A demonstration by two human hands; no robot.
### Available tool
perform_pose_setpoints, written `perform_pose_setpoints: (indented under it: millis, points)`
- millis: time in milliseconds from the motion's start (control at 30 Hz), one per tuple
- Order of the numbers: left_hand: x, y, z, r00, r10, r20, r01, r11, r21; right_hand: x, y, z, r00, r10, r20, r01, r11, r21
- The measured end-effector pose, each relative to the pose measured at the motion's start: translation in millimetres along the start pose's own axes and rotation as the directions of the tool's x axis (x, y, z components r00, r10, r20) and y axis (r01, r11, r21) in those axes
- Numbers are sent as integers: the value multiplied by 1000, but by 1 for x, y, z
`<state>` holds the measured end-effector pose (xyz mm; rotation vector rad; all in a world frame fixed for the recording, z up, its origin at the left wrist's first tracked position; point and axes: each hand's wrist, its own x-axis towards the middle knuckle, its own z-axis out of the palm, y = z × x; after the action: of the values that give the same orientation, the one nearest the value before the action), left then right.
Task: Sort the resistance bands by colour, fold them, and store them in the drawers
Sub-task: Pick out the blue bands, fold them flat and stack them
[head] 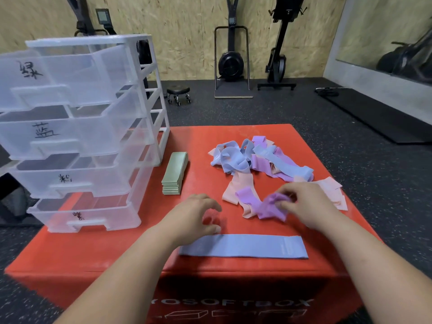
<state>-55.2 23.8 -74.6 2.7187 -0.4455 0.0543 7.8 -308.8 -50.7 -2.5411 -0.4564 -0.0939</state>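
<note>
Red box: carries all items. Bare surface remains at its near-left corner.

Drawer unit: clear plastic, with four labelled drawers standing part-way out, on the box's far-left corner.

Mixed pile: tangled blue, purple and pink bands on the box's far-right area.

Blue band: flat, along the box's near edge.

Green stack: folded, left of box centre.

Right hand: fingers curled, pinching the crumpled purple band right of box centre.

Left hand: fingers loosely curled, gripping nothing, above box centre.
</note>
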Motion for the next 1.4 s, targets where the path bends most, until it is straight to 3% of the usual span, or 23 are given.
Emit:
perform_pose_setpoints:
  millis: [67, 133, 233, 300, 400, 633, 900, 1033, 1133, 1233, 1400]
  points:
    - [8, -1, 0, 999, -22, -44, 22, 1000, -14, 7, 4, -13, 975, 49, -215, -46, 999, 20]
    - [18, -2, -1, 995, -43, -91, 39, 998, -42, 13, 18, -22, 944, 118, -307, -134, 990, -33]
    - [31, -2, 2, 989, -75, -129, 66, 995, -72, 17, 36, -18, 944, 301, -133, -328, 888, -323]
    - [40, -1, 7, 987, -94, -134, 85, 994, -72, 22, 41, -7, 935, 348, -62, -339, 832, -439]
    - [54, 2, 14, 983, -127, -130, 118, 990, -75, 36, 32, 5, 951, 298, -77, -304, 868, -394]
    - [80, 0, 28, 974, -186, -127, 176, 981, -85, 67, -6, 38, 998, 55, -17, -57, 981, -187]
    - [92, -23, 31, 967, -230, -110, 214, 967, -140, 103, -27, 83, 995, 14, 100, 11, 969, -245]
    - [95, -27, 26, 959, -242, -147, 213, 959, -189, 114, -41, 74, 993, -46, -107, 46, 999, 5]
    - [98, -25, 21, 942, -257, -216, 202, 947, -249, 116, -53, 52, 960, 52, -275, 35, 953, 302]
    - [98, -17, 16, 920, -279, -274, 179, 924, -339, 111, -56, 37, 951, 121, -283, 55, 839, 541]
    - [97, -2, 12, 909, -282, -307, 125, 887, -444, 93, -56, 21, 978, 119, -170, 28, 734, 679]
